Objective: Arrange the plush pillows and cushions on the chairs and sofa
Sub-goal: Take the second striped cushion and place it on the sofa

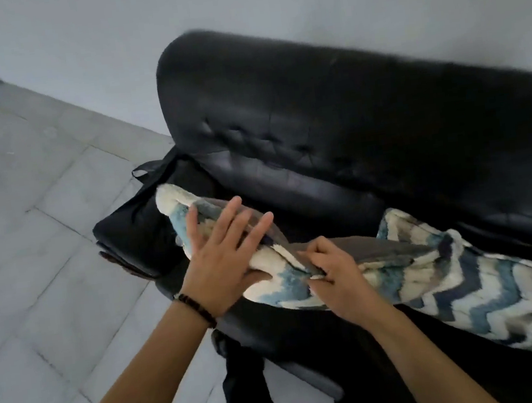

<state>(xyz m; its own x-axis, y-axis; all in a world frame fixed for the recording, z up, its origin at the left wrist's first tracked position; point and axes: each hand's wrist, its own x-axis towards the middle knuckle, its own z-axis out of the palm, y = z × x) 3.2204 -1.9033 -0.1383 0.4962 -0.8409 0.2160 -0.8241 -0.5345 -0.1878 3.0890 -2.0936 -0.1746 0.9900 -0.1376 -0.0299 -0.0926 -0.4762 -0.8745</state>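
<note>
so 1 black leather sofa (348,119) against a pale wall; on the seat there's fluffy chevron stuff in cream/blue/navy, looks like 2 pillows but the join is blurry so can't swear to it; the near pillow (284,287) sits at the sofa's left end w/ its grey backing turned up, tilted along the front of the seat; the second pillow (472,280) lies flat just to its right, touching or overlapping it, running off the frame edge; both hands are on the near one; left hand (221,259) is flat, fingers straight and spread, pressing down on the plush top; right hand (335,269) has its fingers curled, pinching the grey edge; 1 dark beaded bracelet (197,305) on the left wrist; 1 black seat pad (129,236) w/ a tie loop hangs off the sofa's left end, beside the pillow; grey tiled floor (29,228) on the left.
</note>
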